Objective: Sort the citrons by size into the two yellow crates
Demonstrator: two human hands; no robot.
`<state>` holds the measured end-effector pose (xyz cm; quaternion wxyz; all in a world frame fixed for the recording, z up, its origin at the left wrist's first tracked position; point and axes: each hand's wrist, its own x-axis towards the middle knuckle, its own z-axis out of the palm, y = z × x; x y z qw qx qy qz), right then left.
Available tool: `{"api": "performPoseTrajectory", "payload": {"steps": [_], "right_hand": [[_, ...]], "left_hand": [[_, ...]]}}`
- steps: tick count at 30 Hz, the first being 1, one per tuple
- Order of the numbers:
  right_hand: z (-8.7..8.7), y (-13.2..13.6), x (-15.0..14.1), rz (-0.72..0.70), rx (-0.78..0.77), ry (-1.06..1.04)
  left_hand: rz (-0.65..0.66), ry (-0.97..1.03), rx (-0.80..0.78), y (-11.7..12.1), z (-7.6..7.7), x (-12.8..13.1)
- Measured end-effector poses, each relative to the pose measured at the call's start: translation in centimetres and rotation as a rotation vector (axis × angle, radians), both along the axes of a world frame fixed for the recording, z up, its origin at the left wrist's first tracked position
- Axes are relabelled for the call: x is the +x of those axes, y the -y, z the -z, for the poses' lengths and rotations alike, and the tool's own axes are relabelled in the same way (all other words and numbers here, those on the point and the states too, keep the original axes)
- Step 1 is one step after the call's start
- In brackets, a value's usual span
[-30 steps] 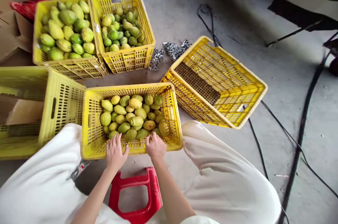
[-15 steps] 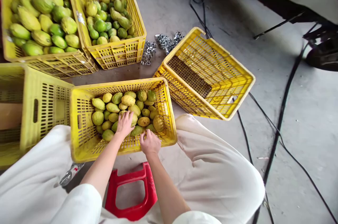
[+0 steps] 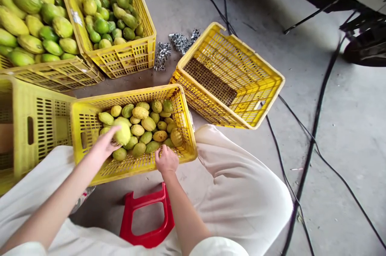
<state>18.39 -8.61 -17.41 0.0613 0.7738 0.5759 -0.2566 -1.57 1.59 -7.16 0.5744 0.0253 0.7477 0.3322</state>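
Note:
A yellow crate [image 3: 90, 127] of several small yellow-green fruits stands on the floor between my knees. My left hand [image 3: 104, 147] is closed round one pale green fruit [image 3: 123, 133], held just above the pile at the crate's left side. My right hand [image 3: 166, 159] grips the crate's near rim, fingers curled over the edge beside the fruits.
An empty yellow crate [image 3: 265, 75] lies tilted to the right. Two crates of green fruit [image 3: 126, 57] [image 3: 54, 75] stand behind, another crate [image 3: 45, 115] on the left. A red stool [image 3: 147, 216] is under me. Black cables [image 3: 310, 143] and metal clips [image 3: 177, 43] lie on the concrete floor.
My left hand reached into the pile, took one fruit and lifted it toward the left. My right hand has stayed on the rim. The view has shifted right and down.

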Motion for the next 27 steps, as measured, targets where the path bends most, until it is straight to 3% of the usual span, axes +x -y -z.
{"api": "performPoseTrajectory", "payload": {"steps": [1,4,7,11,16,20,23,27], "right_hand": [[0.0,0.0,0.0,0.003,-0.006,0.001],[-0.2,-0.1,0.1,0.006,-0.028,0.005],[-0.4,-0.2,0.3,0.002,-0.047,0.008],[-0.7,-0.4,0.3,0.009,-0.097,0.027],[-2.0,-0.7,0.2,0.013,-0.199,0.048],[-2.0,-4.3,1.2,-0.011,-0.286,0.046],[0.6,-9.8,2.1,-0.045,-0.259,0.099],[6.1,-16.1,2.8,-0.149,-0.327,0.147]], "left_hand": [[-0.079,0.027,-0.081,-0.3,-2.3,-0.9],[-0.205,-0.040,0.000,-0.9,-7.9,-2.6],[-0.313,-0.059,0.042,-1.0,-10.5,-2.9],[-0.457,0.051,0.025,-1.2,-10.6,-2.5],[-0.506,0.123,0.054,-1.3,-10.6,-2.9],[-0.561,0.119,0.057,-1.0,-10.9,-3.7],[-0.561,0.078,0.069,-0.7,-11.0,-4.1],[-0.542,0.009,0.044,-0.3,-11.3,-4.5]]}}
